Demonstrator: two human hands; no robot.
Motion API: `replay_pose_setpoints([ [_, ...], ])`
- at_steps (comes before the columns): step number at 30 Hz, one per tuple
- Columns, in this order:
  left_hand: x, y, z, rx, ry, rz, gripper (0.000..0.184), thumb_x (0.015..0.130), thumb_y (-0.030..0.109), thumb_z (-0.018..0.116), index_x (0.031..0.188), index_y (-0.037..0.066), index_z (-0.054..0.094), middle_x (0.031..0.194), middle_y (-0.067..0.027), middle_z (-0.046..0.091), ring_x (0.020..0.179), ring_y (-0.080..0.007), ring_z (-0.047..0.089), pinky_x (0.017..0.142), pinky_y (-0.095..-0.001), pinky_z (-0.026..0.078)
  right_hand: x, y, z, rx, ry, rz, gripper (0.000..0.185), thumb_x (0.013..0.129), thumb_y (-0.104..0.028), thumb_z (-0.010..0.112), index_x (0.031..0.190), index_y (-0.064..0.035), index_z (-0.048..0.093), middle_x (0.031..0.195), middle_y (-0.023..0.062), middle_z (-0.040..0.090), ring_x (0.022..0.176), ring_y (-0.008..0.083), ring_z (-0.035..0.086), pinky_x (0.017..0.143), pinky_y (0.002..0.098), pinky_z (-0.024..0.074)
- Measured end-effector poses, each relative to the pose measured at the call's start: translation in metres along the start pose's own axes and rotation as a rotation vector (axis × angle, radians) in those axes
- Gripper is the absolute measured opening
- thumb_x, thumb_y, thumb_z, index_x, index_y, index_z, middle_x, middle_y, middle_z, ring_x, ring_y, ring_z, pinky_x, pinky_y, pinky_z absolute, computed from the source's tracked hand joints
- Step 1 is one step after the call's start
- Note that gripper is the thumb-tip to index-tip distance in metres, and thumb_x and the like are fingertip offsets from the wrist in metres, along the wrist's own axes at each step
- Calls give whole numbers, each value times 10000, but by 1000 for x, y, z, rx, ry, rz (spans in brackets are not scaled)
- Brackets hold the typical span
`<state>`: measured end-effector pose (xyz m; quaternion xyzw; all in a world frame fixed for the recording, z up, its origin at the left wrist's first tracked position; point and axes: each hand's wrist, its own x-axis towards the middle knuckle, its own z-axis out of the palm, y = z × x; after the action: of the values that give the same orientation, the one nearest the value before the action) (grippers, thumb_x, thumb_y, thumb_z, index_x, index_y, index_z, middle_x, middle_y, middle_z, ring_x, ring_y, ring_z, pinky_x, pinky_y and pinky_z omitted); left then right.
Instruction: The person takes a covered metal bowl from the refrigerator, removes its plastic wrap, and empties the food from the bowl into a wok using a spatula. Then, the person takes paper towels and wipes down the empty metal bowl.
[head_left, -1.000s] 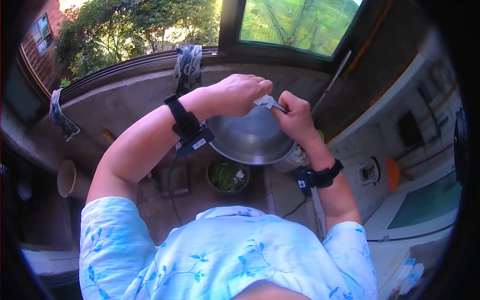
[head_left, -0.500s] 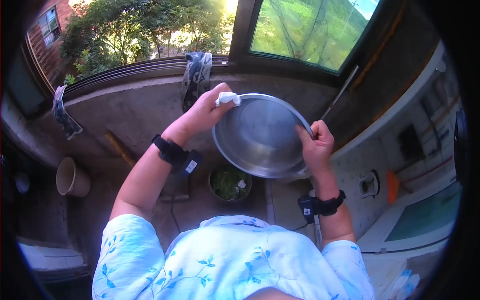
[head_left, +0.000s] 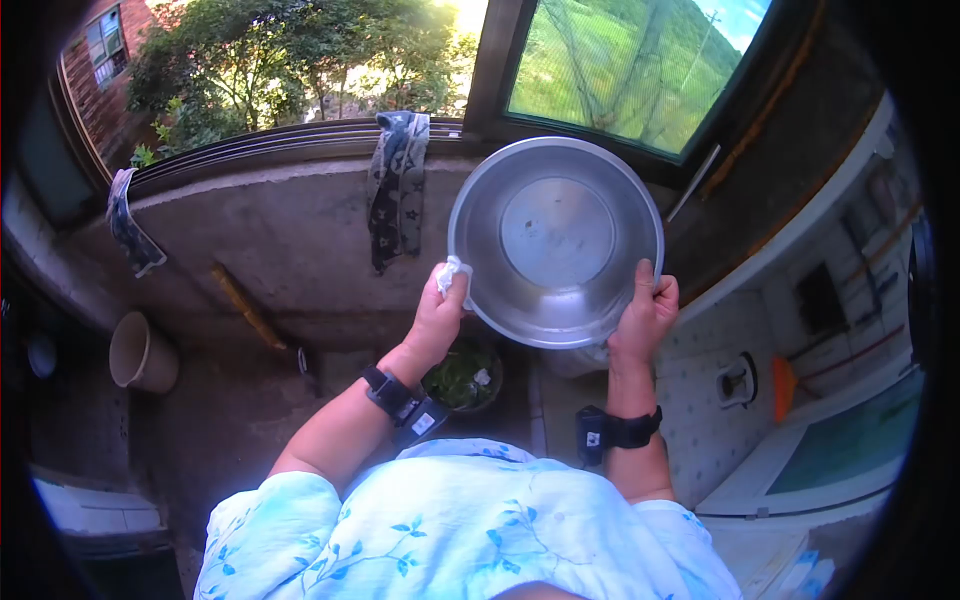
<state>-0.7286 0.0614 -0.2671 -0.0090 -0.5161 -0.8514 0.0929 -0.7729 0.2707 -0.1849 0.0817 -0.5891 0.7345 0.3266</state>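
Note:
A round silver metal basin (head_left: 615,200) is held up in front of me, its inside facing me. My left hand (head_left: 437,318) is closed at its lower left rim, with a crumpled white wad (head_left: 452,274), cloth or tissue, pinched between the fingers and the rim. On the lower right rim, my right hand (head_left: 645,318) grips with the thumb inside the basin and the fingers behind it, partly hidden. A few small specks show on the basin's bottom. Below my left hand, a round container of green leaves (head_left: 460,378) with a white scrap sits low down.
Patterned cloths hang from the window ledge, one in the middle (head_left: 398,190) and one at the left (head_left: 133,225). A beige bucket (head_left: 143,355) stands at left, near a stick (head_left: 247,305) by the wall. An orange object (head_left: 784,388) is at right.
The basin has turned to face me more squarely and shifted up and right. My left hand has come down along with the rim and the white wad; my right hand has moved slightly down.

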Motion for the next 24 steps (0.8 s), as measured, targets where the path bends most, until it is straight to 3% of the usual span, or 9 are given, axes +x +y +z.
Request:
replay_pose_setpoints([
  [10, -2, -9, 48, -45, 113, -65, 211, 914, 227, 405, 1081, 101, 429, 950, -15, 536, 776, -104, 549, 564, -238, 493, 0, 19, 12, 87, 200, 82, 373, 825, -208, 607, 605, -135, 314, 576, -79, 328, 549, 31, 267, 483, 195, 225],
  [11, 4, 0, 43, 38, 110, 21, 175, 911, 197, 410, 1044, 89, 445, 888, -7, 530, 726, -92, 541, 544, -224, 495, -1, 21, 13, 89, 207, 134, 347, 831, -211, 598, 611, -131, 343, 583, -75, 348, 559, 32, 297, 488, 192, 250],
  [12, 17, 6, 31, 218, 95, 174, 136, 891, 160, 434, 982, 60, 446, 853, -44, 530, 693, -145, 537, 558, -283, 470, -7, 22, 13, 124, 172, 218, 249, 830, -235, 597, 692, -104, 436, 649, -52, 439, 610, 38, 414, 544, 166, 340],
  [13, 28, 12, 17, 396, 81, 323, 105, 871, 123, 457, 919, 31, 446, 817, -81, 531, 660, -198, 533, 572, -343, 445, -11, 27, 5, 122, 179, 217, 249, 830, -235, 597, 692, -104, 436, 649, -52, 439, 610, 38, 414, 544, 166, 340],
  [15, 33, 45, 7, 705, 62, 516, 66, 789, 17, 476, 830, 12, 424, 762, -155, 500, 663, -324, 516, 581, -393, 417, -15, 40, -13, -84, -180, 503, 228, 814, -261, 611, 814, -75, 479, 790, -7, 518, 694, 72, 512, 635, 179, 413],
  [17, 28, 76, 1, 1028, -14, 817, 137, 691, -45, 463, 802, 15, 409, 775, -194, 461, 698, -396, 484, 579, -411, 414, -14, 43, -28, -157, -218, 586, 297, 803, -271, 621, 954, -62, 473, 928, 34, 517, 792, 114, 535, 709, 251, 446],
  [18, 25, 87, 4, 1172, 0, 895, 230, 588, -72, 466, 793, 18, 409, 777, -169, 455, 724, -382, 497, 584, -416, 422, -13, 37, -30, -89, -189, 576, 336, 804, -264, 617, 1020, -61, 459, 975, 45, 505, 840, 126, 522, 737, 276, 439],
  [21, 17, 90, 1, 1287, -103, 879, 287, 530, -76, 493, 787, 23, 414, 787, -147, 451, 728, -358, 496, 588, -413, 435, -8, 7, -33, 50, -190, 576, 463, 796, -226, 617, 1172, -64, 399, 1083, 63, 469, 967, 153, 468, 819, 310, 404],
  [24, 7, 81, -2, 1273, -150, 908, 274, 536, -95, 470, 785, 11, 427, 753, -153, 433, 673, -373, 477, 556, -404, 416, -5, -15, -32, -317, -298, -69, 496, 712, -128, 662, 1140, -62, 419, 1094, 64, 461, 988, 179, 443, 841, 294, 367],
])
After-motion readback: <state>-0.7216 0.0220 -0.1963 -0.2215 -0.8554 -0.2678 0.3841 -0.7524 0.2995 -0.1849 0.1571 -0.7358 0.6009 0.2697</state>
